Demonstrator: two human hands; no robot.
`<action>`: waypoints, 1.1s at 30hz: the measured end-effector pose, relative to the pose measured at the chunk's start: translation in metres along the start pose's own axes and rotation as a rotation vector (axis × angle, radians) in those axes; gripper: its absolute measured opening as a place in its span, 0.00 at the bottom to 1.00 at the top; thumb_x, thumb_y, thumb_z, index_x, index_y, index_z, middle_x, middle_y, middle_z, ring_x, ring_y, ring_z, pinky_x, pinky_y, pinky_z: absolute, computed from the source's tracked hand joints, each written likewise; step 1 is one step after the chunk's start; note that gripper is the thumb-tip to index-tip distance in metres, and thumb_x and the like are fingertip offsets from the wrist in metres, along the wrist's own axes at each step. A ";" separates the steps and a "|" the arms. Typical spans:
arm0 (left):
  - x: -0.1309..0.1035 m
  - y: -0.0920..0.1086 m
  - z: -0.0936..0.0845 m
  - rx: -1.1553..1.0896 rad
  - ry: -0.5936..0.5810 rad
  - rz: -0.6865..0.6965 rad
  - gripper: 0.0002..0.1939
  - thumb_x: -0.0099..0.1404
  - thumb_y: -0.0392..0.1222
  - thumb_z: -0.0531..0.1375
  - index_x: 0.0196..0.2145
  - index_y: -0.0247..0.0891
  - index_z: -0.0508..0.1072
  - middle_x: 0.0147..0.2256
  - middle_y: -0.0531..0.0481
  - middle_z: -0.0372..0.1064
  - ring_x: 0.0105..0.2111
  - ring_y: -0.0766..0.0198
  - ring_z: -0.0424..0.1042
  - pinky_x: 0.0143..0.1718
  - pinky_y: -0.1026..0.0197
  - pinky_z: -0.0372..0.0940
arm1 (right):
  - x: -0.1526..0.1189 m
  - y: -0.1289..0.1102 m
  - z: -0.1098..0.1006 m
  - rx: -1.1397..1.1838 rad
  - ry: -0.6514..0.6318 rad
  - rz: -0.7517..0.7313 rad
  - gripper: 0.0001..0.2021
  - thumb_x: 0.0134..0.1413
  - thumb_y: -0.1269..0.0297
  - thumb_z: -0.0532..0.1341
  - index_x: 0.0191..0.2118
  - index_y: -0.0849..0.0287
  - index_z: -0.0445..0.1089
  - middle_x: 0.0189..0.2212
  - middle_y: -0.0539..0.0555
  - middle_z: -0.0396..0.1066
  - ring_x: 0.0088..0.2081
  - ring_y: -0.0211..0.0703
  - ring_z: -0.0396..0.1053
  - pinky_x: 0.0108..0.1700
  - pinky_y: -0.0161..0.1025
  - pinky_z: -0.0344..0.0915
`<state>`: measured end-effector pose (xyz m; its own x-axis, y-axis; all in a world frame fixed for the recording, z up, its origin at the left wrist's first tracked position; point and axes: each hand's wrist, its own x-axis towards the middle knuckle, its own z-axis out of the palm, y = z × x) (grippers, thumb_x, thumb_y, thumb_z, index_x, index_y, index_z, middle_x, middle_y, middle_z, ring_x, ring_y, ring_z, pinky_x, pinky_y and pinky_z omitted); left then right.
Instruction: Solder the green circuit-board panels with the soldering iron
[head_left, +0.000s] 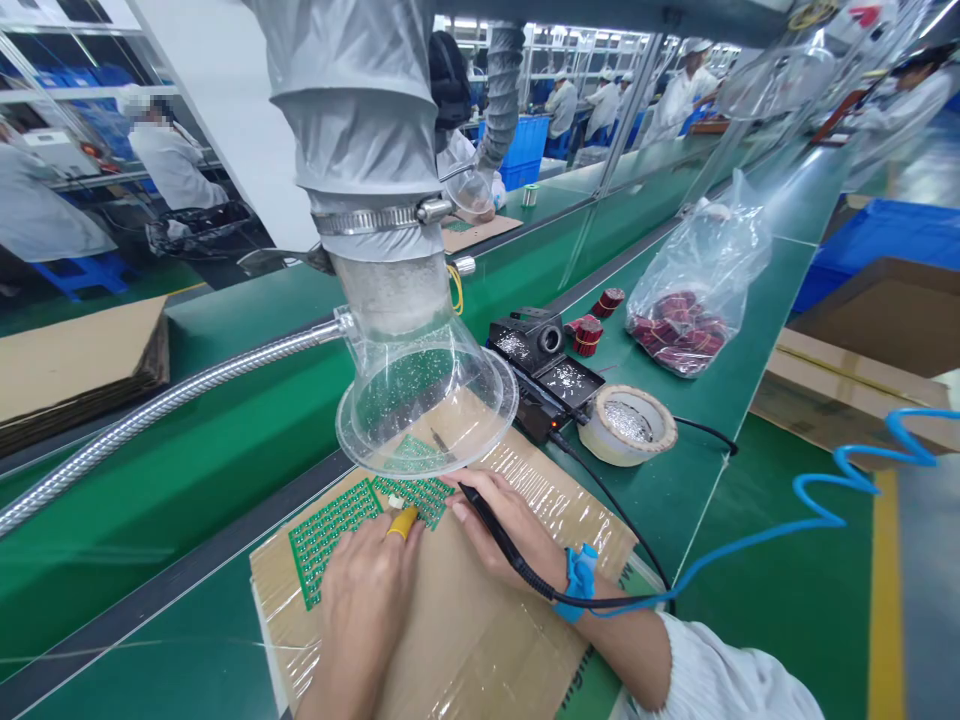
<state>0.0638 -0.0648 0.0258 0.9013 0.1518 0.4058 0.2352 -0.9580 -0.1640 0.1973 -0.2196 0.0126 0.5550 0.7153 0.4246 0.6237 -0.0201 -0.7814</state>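
My right hand [510,525] is closed round a soldering iron [495,525]; its thin tip shows through the rim of the clear fume hood [427,410]. A blue strap [580,583] circles the right wrist. My left hand [371,575], with a yellow cover on one finger, has its fingers drawn together at the near edge of a green circuit board panel [427,500]. Something small and whitish sits at those fingertips, too small to name. Left of them lies another green circuit board panel [334,535]. A further green board [414,455] shows through the hood.
Taped cardboard [465,610] lies under the boards. Right of the hood stand a soldering iron holder [529,345], a round pot [628,425], bundled dark red pieces [587,335] and a plastic bag [697,290] of more. A blue coiled cord [817,500] crosses the right side.
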 end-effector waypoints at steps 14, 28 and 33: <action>-0.009 -0.003 -0.001 -0.054 0.040 -0.081 0.17 0.76 0.44 0.52 0.33 0.38 0.76 0.29 0.47 0.72 0.30 0.57 0.69 0.35 0.54 0.59 | 0.000 0.002 0.000 0.001 -0.010 -0.001 0.17 0.69 0.71 0.54 0.60 0.54 0.63 0.45 0.57 0.77 0.45 0.50 0.78 0.55 0.49 0.70; 0.000 -0.010 0.013 -0.173 0.023 -0.309 0.18 0.73 0.48 0.53 0.44 0.31 0.76 0.59 0.32 0.68 0.63 0.37 0.60 0.58 0.35 0.61 | -0.001 -0.001 0.000 0.017 -0.035 0.050 0.19 0.71 0.70 0.53 0.63 0.50 0.62 0.49 0.56 0.76 0.51 0.50 0.76 0.59 0.53 0.71; 0.003 -0.013 0.015 -0.284 0.028 -0.332 0.16 0.73 0.47 0.54 0.46 0.33 0.75 0.58 0.34 0.69 0.62 0.39 0.63 0.58 0.35 0.62 | 0.000 -0.002 -0.001 0.010 -0.024 0.048 0.20 0.70 0.71 0.54 0.63 0.46 0.62 0.50 0.55 0.76 0.51 0.51 0.76 0.58 0.54 0.72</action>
<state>0.0688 -0.0486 0.0158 0.7825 0.4601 0.4196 0.3979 -0.8878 0.2313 0.1969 -0.2203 0.0151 0.5707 0.7304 0.3754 0.5912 -0.0482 -0.8051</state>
